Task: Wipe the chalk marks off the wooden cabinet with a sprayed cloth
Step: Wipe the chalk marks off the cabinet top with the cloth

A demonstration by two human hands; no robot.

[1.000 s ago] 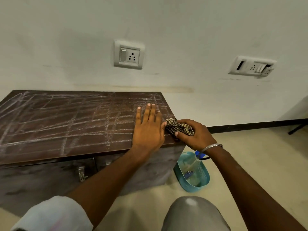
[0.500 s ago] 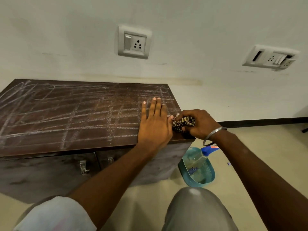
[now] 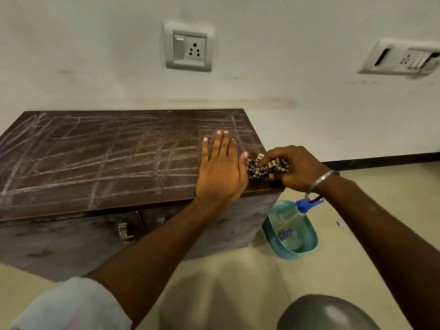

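A low dark wooden cabinet (image 3: 100, 163) stands against the wall, its top crossed all over with white chalk lines. My left hand (image 3: 220, 172) lies flat on the top near the right front corner, fingers spread, holding nothing. My right hand (image 3: 295, 169) is closed around a bunched brown-and-cream checked cloth (image 3: 264, 169), which rests on the cabinet's right front corner and touches my left thumb. A metal bangle circles my right wrist.
On the floor right of the cabinet sits a teal plastic basket (image 3: 307, 248) with a clear spray bottle (image 3: 291, 216) with a blue nozzle inside. Two socket plates (image 3: 188, 46) are on the wall. Metal latches (image 3: 123, 232) hang on the cabinet doors. My knee (image 3: 326, 313) is at the bottom.
My right hand has turned and bunched the cloth tighter at the right front corner. My left hand stays flat in the same place. The camera view has shifted slightly.
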